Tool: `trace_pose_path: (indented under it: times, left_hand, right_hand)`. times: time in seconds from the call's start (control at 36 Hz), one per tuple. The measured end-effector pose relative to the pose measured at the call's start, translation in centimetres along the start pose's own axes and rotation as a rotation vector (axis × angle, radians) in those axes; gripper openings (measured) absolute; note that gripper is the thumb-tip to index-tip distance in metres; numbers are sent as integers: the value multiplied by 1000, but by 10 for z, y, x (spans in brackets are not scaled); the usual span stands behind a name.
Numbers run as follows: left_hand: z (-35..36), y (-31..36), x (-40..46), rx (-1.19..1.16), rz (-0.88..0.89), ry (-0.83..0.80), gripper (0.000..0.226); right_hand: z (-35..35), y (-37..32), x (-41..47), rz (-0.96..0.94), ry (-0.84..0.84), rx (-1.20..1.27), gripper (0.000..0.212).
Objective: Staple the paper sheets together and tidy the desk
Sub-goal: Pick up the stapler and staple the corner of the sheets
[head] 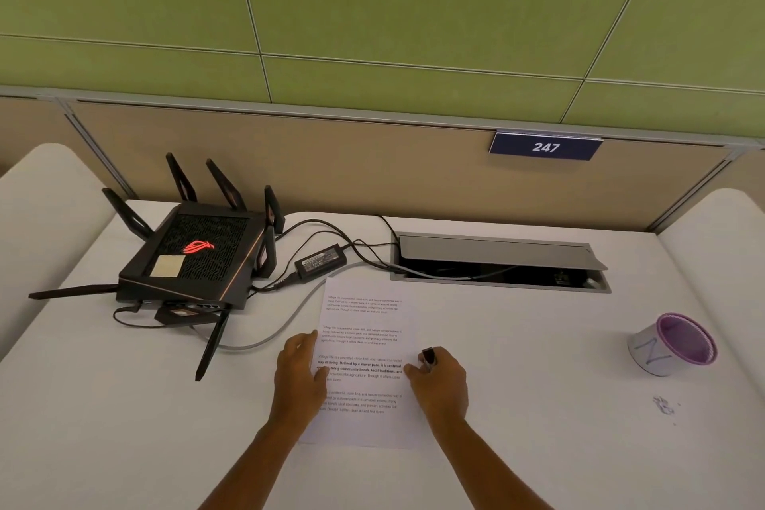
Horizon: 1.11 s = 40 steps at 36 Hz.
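Observation:
White printed paper sheets point(364, 327) lie stacked in the middle of the white desk point(517, 447). My left hand point(299, 375) rests flat on the left edge of the sheets, fingers spread over the text. My right hand point(439, 381) sits at the right edge of the sheets and grips a small dark object point(429, 356), likely a stapler, whose tip pokes out above the fingers. Most of that object is hidden inside the hand.
A black router point(198, 257) with antennas stands at the back left, with a power adapter point(321, 260) and cables beside it. An open cable hatch point(496, 261) lies behind the sheets. A purple-rimmed cup point(672, 346) sits at the right, small scraps point(664, 406) near it.

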<state>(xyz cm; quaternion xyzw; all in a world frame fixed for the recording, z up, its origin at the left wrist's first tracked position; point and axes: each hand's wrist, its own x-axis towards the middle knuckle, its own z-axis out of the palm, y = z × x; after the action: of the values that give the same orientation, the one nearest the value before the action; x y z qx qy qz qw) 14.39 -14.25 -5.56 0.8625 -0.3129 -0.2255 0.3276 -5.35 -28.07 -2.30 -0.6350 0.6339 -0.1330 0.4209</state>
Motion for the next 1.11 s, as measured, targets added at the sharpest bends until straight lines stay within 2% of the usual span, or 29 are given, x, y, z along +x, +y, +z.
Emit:
trace_pose_path:
  times: [0.22,0.42,0.53,0.69,0.92,1.11]
  left_hand:
    - [4,6,-21,-4,72,95,67]
    - [30,1,-56,146,222,143,83]
    - [49,-3,-75,186,287,115,90]
    - [72,1,-97,278,338,53,94]
    - [92,14,-114,376,370,-2,93]
    - [104,27,-127,415,358,6,91]
  right_hand:
    - [-16,5,-2,-46,-99,166,15]
    - [-48,17,11,-148,-191,161,22]
    - [-69,31,25,-196,-209,53,35]
    - [-101,55,53,-240,-128,-98,47]
    - [-155,75,92,-417,-42,-362,38]
    - [-189,83,137,-524,-33,-546,42]
